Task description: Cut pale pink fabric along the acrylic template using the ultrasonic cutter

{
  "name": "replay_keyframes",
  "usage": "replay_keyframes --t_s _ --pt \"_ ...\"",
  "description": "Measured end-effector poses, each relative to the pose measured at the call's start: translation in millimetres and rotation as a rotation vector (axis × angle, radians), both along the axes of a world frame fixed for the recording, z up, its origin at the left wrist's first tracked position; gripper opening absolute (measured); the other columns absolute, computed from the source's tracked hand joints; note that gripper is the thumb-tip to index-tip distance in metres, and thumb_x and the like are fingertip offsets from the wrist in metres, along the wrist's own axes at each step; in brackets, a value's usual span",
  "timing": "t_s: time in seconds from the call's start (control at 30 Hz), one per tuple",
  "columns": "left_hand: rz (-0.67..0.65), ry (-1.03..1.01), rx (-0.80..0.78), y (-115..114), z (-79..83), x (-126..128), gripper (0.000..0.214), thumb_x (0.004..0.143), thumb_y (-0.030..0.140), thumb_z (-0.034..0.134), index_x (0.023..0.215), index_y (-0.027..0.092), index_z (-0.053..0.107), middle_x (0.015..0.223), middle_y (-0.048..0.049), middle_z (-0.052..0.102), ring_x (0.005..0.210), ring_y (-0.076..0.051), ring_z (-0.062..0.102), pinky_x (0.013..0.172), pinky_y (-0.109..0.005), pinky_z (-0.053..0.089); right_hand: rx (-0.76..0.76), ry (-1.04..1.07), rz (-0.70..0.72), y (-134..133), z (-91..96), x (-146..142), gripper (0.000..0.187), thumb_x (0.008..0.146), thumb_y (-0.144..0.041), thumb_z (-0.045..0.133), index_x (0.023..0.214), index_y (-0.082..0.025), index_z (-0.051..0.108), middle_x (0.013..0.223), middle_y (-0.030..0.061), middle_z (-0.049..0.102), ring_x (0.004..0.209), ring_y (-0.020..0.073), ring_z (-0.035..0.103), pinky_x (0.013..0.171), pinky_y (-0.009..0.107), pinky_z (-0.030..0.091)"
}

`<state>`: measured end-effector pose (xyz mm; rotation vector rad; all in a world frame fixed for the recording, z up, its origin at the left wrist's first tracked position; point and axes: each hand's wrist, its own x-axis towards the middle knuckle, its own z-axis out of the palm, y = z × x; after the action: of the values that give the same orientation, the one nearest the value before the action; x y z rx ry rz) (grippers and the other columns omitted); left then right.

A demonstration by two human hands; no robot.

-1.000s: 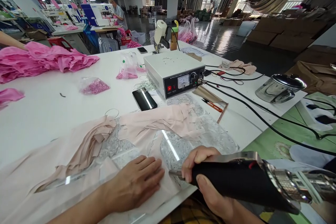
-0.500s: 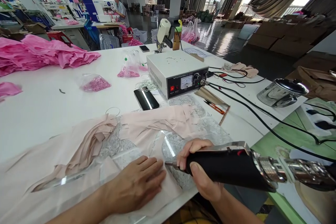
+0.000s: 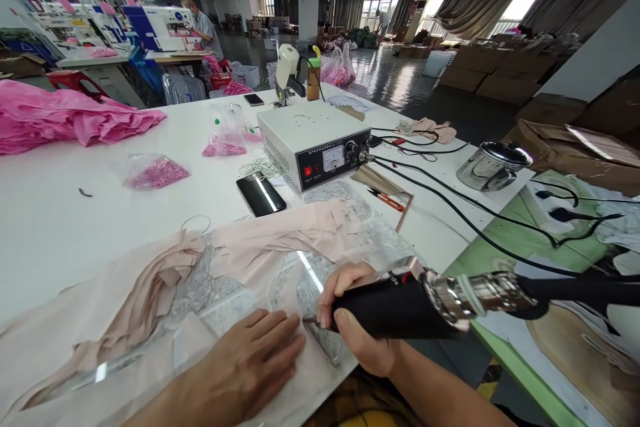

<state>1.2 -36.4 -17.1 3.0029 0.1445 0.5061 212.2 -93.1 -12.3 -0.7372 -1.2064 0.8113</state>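
Observation:
My left hand [image 3: 255, 357] lies flat, fingers stretched out, on a thin pale pink fabric piece [image 3: 313, 363] near the front edge of the table. Wrapped around the black handle of an ultrasonic hand tool [image 3: 385, 310] is my right hand [image 3: 357, 327]. The tool's thin metal tip points left and meets the fabric just beside my left fingertips; whether it presses in is too small to tell. Under the fabric is a clear patterned sheet [image 3: 235, 293]. Cut pale pink pieces lie in a layered pile [image 3: 145, 287] on the left and a flatter stack [image 3: 285, 233] behind my hands.
A control box [image 3: 313, 147] stands behind the fabric, its cables [image 3: 450, 217] running right. Around it are a phone [image 3: 261, 193], orange thread snips [image 3: 385, 199], a metal mug [image 3: 493, 167] and bags of pink bits [image 3: 157, 172]. Pink cloth [image 3: 75, 117] lies left. A person [image 3: 203, 23] sits beyond.
The view has turned a little to the right, so the scene sits further left. My hands keep nearly the same places on the fabric and the tool.

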Motion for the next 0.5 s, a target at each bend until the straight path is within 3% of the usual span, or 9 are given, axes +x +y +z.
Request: replay_keyframes --t_s 0.27,0.5 --pt "-0.026 -0.024 -0.039 -7.5 8.8 -4.3 0.03 0.107 0.017 0.038 0.119 0.01 0.065 0.113 -0.0146 0.073 0.103 -0.025 0.07 0.084 -0.036 0.057 -0.045 0.066 0.031 -30.1 3.1 4.7 0.014 0.095 -0.032 0.06 0.105 -0.03 0.051 0.086 -0.0004 0.06 0.058 0.0136 0.06 0.058 0.032 0.054" --pt "0.111 -0.049 -0.147 6.4 -3.5 0.1 0.029 0.106 0.018 0.043 0.13 0.015 0.059 0.13 -0.0145 0.067 0.124 -0.026 0.062 0.101 -0.04 0.055 -0.058 0.065 0.043 -30.7 -7.0 3.9 0.015 0.095 -0.033 0.059 0.107 -0.03 0.051 0.085 -0.0009 0.059 0.06 0.013 0.058 0.06 0.032 0.054"
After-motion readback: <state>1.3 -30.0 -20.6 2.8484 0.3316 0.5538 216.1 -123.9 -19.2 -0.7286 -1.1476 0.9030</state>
